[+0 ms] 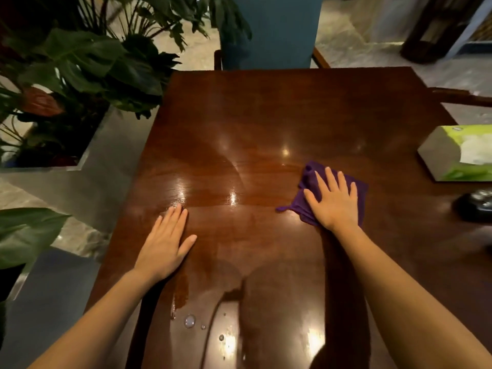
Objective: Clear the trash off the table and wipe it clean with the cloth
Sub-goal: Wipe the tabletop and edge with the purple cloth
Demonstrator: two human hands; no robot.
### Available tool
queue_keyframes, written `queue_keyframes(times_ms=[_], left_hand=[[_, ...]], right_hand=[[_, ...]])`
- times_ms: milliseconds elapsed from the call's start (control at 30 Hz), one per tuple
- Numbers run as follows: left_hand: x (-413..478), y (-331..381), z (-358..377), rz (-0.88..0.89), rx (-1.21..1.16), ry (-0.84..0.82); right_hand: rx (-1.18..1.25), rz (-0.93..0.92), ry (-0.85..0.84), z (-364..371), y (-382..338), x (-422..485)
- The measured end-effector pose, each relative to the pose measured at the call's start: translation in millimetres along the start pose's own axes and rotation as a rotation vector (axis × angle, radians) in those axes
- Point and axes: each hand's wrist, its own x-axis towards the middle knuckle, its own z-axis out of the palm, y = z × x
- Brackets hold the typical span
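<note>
A glossy dark wooden table (pixel 279 107) fills the view. My right hand (pixel 334 199) lies flat, fingers spread, pressing a crumpled purple cloth (pixel 310 179) onto the table right of centre. My left hand (pixel 166 241) rests palm down on the bare wood near the left edge, holding nothing. Damp streaks run across the middle of the surface, and a few water drops (pixel 189 321) sit near the front edge between my forearms. No trash is visible on the table.
A green and white tissue box (pixel 458 153) stands at the right edge, with a dark round object (pixel 476 205) just in front of it. A teal chair (pixel 271 33) is at the far side. Potted plants (pixel 80 75) crowd the left.
</note>
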Motion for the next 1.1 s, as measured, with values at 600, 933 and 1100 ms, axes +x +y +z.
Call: queue_keyframes(times_ms=[600,933,1100], left_hand=[[-35.4,-16.4,-5.7,-0.1,-0.056,0.07],[-160.9,-62.1,18.3,-0.186,0.007,0.031],[-195.1,-54.0,28.4,-0.205,0.003,0.07]], right_hand=[[-0.018,-0.181,-0.032,26.5,-128.1,-73.5],[0.001,-0.429,-0.104,52.0,-267.1,-121.3],[-0.005,-0.501,-0.113,59.4,-303.2,-152.7]])
